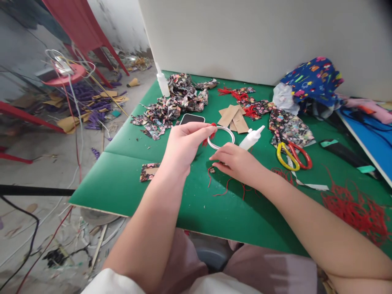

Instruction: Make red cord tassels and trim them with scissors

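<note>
- Red tassel [210, 136] pinched between thumb and fingertips of the left hand [183, 147], fingers closed on it, raised off the green mat [128, 179].
- White ring [221, 137] just beyond those fingertips, touching the tassel.
- Right hand [237, 163] palm down, fingers together on the mat near the ring's edge; whether it grips anything, cannot tell.
- Loose red threads [226, 188] under that hand.
- White glue bottle [251, 138] just right of the ring; yellow-and-red scissors [292, 157] farther right.

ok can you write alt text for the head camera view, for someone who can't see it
Over a green table, the left hand pinches a red tassel at a white ring, while the right hand rests fingertips on the table beside it. Around them lie a glue bottle, yellow and red scissors, floral fabric scraps and red threads.
</note>
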